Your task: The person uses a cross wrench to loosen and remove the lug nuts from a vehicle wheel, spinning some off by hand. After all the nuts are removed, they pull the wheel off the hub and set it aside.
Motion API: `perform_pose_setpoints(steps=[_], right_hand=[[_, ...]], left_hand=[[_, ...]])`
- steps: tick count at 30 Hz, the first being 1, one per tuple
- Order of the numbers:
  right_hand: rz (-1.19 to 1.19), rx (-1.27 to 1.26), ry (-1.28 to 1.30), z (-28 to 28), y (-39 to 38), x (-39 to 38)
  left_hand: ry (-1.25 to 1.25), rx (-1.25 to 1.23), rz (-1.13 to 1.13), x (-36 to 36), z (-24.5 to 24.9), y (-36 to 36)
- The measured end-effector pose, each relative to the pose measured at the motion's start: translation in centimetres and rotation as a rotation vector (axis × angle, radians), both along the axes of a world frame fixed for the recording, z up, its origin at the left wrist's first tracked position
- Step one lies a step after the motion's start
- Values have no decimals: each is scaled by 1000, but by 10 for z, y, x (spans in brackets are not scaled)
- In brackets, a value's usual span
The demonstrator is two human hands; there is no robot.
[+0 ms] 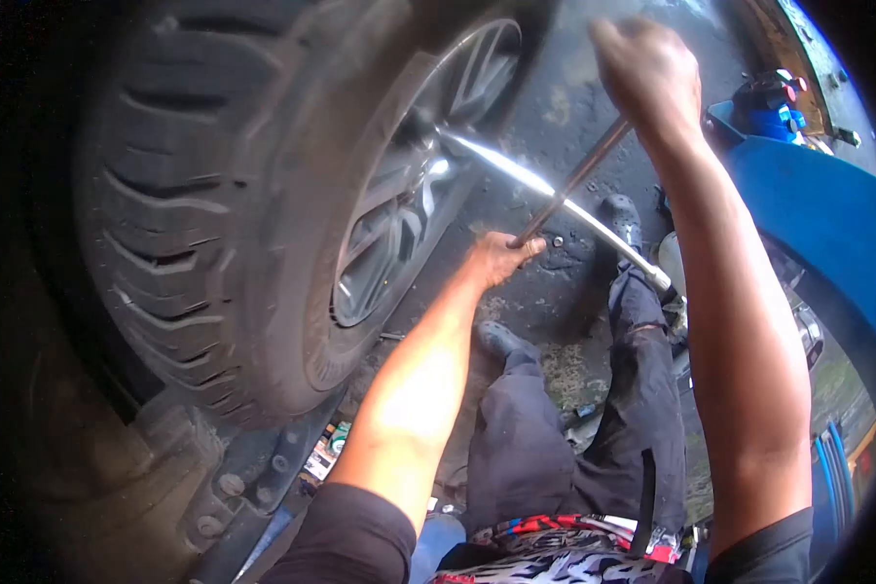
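A large black tyre point(195, 224) with a grey spoked rim point(399, 224) fills the left side of the view. From the rim, a shiny cross-shaped wheel wrench point(526, 177) sticks out toward the lower right, its near end a socket. My left hand point(499, 259) is wrapped round the lower end of the darker crossbar. At the upper right, my right hand point(649, 78) is closed at the crossbar's other end, slightly blurred.
Dark, dirty floor point(555, 321) lies under my shoes. On the right are a blue curved panel point(808, 214) and small blue and red items point(774, 105). A dark metal part with bolts point(253, 477) shows below the tyre.
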State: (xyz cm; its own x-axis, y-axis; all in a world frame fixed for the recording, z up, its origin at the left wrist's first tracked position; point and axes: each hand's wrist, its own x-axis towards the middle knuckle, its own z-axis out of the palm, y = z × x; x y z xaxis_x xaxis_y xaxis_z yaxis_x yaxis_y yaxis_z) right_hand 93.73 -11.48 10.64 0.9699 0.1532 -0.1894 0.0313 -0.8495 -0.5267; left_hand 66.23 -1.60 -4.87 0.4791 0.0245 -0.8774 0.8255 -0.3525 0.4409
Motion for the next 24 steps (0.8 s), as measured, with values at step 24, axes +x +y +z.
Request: perform_pose_setpoints(steps=[24], right_hand=[[-50,-105,297,-74,3,52]], left_hand=[[468,285,69,6,64,-26]])
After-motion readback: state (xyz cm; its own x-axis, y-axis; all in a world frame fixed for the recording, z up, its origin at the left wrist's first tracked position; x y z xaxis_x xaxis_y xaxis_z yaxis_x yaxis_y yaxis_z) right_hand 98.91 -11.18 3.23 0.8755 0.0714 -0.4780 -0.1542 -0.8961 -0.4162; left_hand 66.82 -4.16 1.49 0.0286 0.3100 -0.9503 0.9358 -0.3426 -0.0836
